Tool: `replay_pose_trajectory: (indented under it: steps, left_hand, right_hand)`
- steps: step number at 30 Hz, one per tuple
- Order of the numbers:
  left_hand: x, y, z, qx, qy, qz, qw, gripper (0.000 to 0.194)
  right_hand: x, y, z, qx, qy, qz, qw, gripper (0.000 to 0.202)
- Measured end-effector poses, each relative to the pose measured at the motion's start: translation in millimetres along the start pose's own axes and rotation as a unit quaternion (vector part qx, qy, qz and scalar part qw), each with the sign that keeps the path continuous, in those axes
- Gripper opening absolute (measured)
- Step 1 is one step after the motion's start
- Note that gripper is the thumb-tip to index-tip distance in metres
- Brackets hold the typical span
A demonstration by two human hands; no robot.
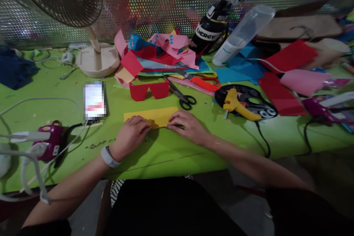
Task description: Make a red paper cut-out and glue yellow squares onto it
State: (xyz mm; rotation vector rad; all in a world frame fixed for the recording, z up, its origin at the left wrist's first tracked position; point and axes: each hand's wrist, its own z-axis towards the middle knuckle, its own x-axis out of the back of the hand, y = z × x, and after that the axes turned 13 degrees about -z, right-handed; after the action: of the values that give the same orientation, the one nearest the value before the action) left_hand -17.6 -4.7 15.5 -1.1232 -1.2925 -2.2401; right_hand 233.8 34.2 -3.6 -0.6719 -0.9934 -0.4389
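Observation:
A yellow paper strip (159, 115) lies on the green table in front of me, its long side running left to right. My left hand (135, 132) grips its lower left part, with fingers bent over the near edge. At the right end, my right hand (188, 127) pinches the near corner between thumb and fingers. Just beyond the strip sits a red paper glasses shape (149, 90) with a notch cut in its lower edge. Black-handled scissors (187, 101) lie to its right, blades pointing away from me.
A phone (94, 100) lies to the left, near a purple power strip (49, 142) with plugs and cables. Behind stand a fan (96, 61), a paper pile (166, 57) and a black bottle (208, 31). A yellow glue gun (239, 107) rests at right beside red paper (282, 94).

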Motion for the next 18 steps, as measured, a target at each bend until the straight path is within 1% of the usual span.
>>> replay_pose_trajectory:
  steps: [3,6,10,18]
  left_hand:
    - [-2.0,-0.9,0.9,0.017,0.004,-0.003,1.000,0.022]
    - [-2.1,0.5,2.1,0.020,0.008,-0.003,1.000,0.022]
    - [-0.2,2.5,3.1,0.026,0.014,0.003,1.000,0.022]
    - [2.1,2.7,2.1,0.075,0.011,0.033,0.997,0.023]
  right_hand:
    - [2.1,0.1,2.0,-0.029,-0.011,0.028,0.999,0.021]
    - [3.2,0.0,2.7,-0.041,-0.024,0.042,0.998,0.020]
    - [3.8,-0.1,2.3,-0.064,-0.032,0.030,0.997,0.019]
    - [3.1,1.7,1.8,-0.104,-0.048,0.009,0.993,0.022]
